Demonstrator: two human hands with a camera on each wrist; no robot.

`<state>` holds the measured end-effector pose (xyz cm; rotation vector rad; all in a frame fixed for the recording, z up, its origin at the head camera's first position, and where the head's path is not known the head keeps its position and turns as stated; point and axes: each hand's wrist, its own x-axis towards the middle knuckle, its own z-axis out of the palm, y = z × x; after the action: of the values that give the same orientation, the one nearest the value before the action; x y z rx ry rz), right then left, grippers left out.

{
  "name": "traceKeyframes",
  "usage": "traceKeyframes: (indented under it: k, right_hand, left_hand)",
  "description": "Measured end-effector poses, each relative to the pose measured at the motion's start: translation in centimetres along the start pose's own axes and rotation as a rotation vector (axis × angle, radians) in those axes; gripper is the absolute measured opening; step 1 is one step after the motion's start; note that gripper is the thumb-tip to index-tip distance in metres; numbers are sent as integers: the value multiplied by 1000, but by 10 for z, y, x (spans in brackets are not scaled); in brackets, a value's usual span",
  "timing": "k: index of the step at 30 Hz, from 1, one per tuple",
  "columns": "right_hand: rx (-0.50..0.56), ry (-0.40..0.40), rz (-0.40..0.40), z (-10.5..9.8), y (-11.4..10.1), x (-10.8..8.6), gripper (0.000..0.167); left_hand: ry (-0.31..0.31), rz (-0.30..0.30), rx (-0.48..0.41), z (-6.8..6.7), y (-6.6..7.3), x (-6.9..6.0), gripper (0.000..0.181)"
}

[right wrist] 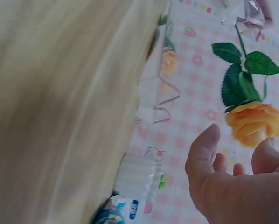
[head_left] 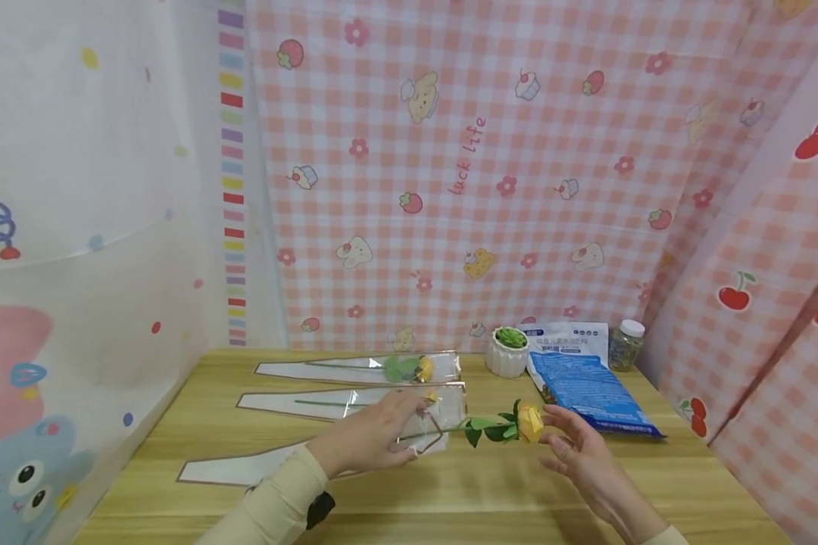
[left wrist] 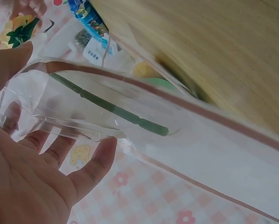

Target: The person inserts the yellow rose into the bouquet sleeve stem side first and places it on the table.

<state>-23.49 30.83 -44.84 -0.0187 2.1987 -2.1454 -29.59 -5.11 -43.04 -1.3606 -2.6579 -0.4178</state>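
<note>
A yellow artificial rose (head_left: 530, 422) with green leaves lies sideways between my hands, its stem running left into the mouth of a clear flower sleeve (head_left: 228, 471) with a brown border. My left hand (head_left: 368, 431) holds that sleeve near its mouth, thumb on one side and fingers on the other. Through the plastic in the left wrist view, the green stem (left wrist: 104, 106) shows inside. My right hand (head_left: 586, 454) is at the bloom, fingers spread and loosely bent. In the right wrist view its thumb tip meets the petals (right wrist: 255, 122), while the forefinger stands apart from them.
Farther back lie two more sleeves, each with a yellow rose: the far sleeve (head_left: 348, 368) and the middle sleeve (head_left: 273, 401). A potted succulent (head_left: 507, 356), a blue-and-white bag (head_left: 586, 390) and a lidded jar (head_left: 625, 348) stand at the back right.
</note>
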Motion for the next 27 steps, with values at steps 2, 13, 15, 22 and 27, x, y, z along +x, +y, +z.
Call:
traceKeyframes:
  k: [2, 13, 15, 22, 27]
  right_hand:
    - [0, 16, -17, 3, -3, 0, 51]
    - [-12, 49, -2, 19, -12, -2, 45]
    - [-27, 62, 3, 21, -13, -2, 44]
    - [-52, 104, 23, 25, -22, -5, 40]
    - [-63, 136, 27, 30, -30, -6, 39]
  left_hand:
    - [0, 5, 3, 0, 1, 0, 57]
    - [-11, 45, 9, 2, 4, 1, 59]
    - [-11, 47, 20, 2, 5, 1, 60]
    - [-3, 79, 29, 5, 5, 3, 62]
    - [23, 110, 66, 8, 7, 5, 61]
